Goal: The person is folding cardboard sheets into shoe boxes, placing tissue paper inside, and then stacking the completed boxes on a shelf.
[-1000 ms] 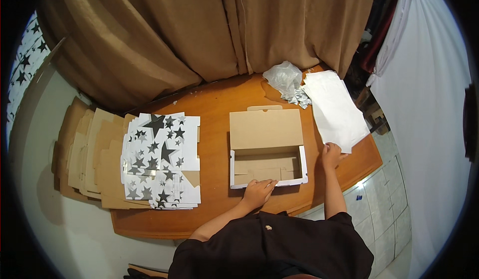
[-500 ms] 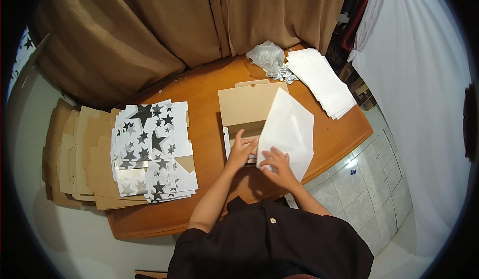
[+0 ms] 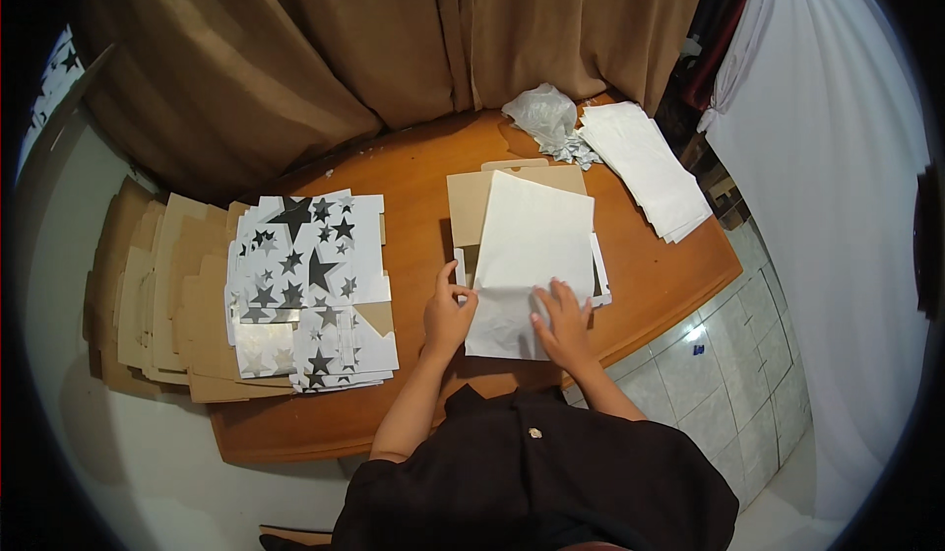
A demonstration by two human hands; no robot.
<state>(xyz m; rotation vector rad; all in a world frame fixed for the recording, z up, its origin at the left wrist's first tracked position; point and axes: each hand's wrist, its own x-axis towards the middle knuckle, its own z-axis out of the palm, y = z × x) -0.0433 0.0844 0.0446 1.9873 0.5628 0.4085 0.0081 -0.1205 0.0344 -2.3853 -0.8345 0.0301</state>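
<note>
A white paper sheet (image 3: 532, 241) lies tilted over a brown cardboard box (image 3: 467, 196) with its lid flap up. It hides most of the box's inside. My left hand (image 3: 451, 323) pinches the sheet's left edge between thumb and finger. On the lower right part of the sheet rests my right hand (image 3: 565, 326), its fingers spread and gripping nothing. A white side flap (image 3: 601, 270) of the box shows to the right of the paper.
Star-printed flat boxes (image 3: 369, 256) are stacked at the left, beside brown cardboard pieces (image 3: 187, 285) by the wall. A crumpled plastic bag (image 3: 541, 113) and a pile of white paper (image 3: 645, 167) lie at the back right of the wooden table (image 3: 418, 157).
The sheet has swung from leaning at the box's right side to lying across its opening. My right hand has flattened onto it, while my left holds its edge.
</note>
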